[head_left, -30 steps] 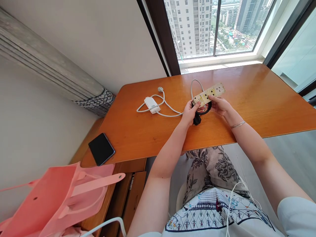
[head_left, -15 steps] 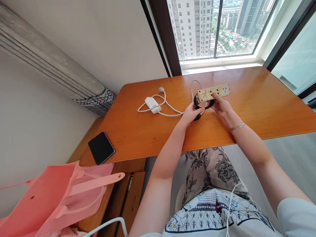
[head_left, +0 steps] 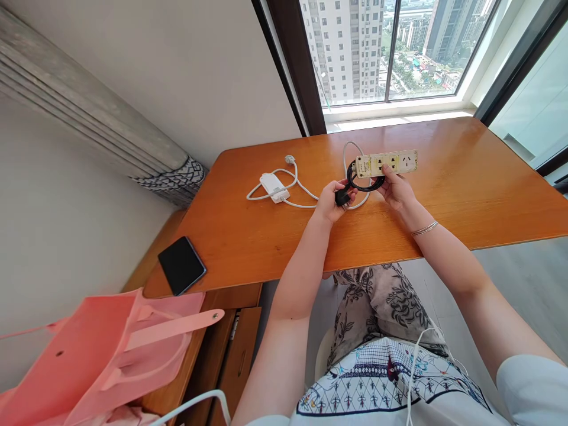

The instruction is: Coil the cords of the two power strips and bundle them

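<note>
We see a power strip (head_left: 386, 164) of hard plastic, its smooth face blotched with yellow, and a black cable (head_left: 366, 189) in a smooth, faintly shiny sheath. The plug (head_left: 341, 197) looks like dull black plastic; the white box (head_left: 274, 186) seems smooth plastic too. We find the table (head_left: 266, 242) to be varnished wood, glossy toward its far edge. The tablet (head_left: 181, 265) has a smooth, glassy face. We note a shiny metal bracelet (head_left: 425, 229), soft cloth trousers (head_left: 368, 313) and a smooth, matt pink bag (head_left: 97, 349).
</note>
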Tool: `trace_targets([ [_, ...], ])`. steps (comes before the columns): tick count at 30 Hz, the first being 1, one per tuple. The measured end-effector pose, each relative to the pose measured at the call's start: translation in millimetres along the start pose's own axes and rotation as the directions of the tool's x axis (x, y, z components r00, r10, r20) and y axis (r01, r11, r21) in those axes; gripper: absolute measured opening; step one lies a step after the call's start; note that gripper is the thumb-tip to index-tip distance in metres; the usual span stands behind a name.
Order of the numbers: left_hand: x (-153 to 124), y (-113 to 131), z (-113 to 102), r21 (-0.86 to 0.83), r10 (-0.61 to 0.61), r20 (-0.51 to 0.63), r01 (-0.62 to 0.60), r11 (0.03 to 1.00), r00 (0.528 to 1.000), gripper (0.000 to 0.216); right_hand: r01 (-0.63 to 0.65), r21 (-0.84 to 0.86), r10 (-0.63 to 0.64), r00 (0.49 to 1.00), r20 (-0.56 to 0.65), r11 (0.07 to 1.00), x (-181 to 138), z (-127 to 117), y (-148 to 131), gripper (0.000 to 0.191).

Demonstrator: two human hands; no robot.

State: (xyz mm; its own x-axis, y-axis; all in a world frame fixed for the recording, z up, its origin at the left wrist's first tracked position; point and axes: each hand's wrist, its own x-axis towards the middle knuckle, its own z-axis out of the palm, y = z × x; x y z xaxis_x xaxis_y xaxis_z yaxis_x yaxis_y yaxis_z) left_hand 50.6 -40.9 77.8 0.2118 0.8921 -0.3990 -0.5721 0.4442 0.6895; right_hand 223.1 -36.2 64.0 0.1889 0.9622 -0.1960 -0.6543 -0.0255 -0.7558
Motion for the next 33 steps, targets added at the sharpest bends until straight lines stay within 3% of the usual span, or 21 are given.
trace_targets([
  [6, -2.8, 5.8, 1.2, -0.119, 0.068, -0.1, -0.08, 0.99, 0.993, 0.035, -0.005, -0.067, 0.008, 0.999, 0.043, 0.998, -0.3, -1.2, -2.0, 0.037],
  [12, -3.3, 10.6, 0.3, -0.149, 0.126, -0.12, -0.143, 0.979, 0.985, 0.037, -0.023, -0.117, 0.035, 0.994, 0.102, 0.993, 2.1, -4.8, -1.0, 0.025],
  [16, 0.1, 11.3, -2.6, -0.122, 0.173, -0.126, -0.188, 0.975, 0.977, 0.039, -0.013, -0.13, 0.03, 0.991, 0.13, 0.991, 4.3, -7.1, 0.4, 0.021],
  [24, 4.3, 18.7, -14.7, -0.033, 0.27, -0.141, -0.277, 0.96, 0.952, 0.027, 0.101, -0.197, -0.062, 0.978, 0.198, 0.975, 4.1, -8.9, 10.6, 0.036],
  [29, 8.4, 8.6, -13.8, 0.012, 0.368, -0.038, -0.367, 0.93, 0.929, 0.017, 0.111, -0.142, -0.093, 0.988, 0.126, 0.984, 4.1, -7.5, 14.9, 0.029],
  [33, 12.2, -3.4, -14.6, 0.118, 0.424, 0.081, -0.432, 0.894, 0.902, 0.024, 0.043, -0.109, -0.036, 0.997, 0.063, 0.993, 4.2, -6.2, 14.0, 0.028],
])
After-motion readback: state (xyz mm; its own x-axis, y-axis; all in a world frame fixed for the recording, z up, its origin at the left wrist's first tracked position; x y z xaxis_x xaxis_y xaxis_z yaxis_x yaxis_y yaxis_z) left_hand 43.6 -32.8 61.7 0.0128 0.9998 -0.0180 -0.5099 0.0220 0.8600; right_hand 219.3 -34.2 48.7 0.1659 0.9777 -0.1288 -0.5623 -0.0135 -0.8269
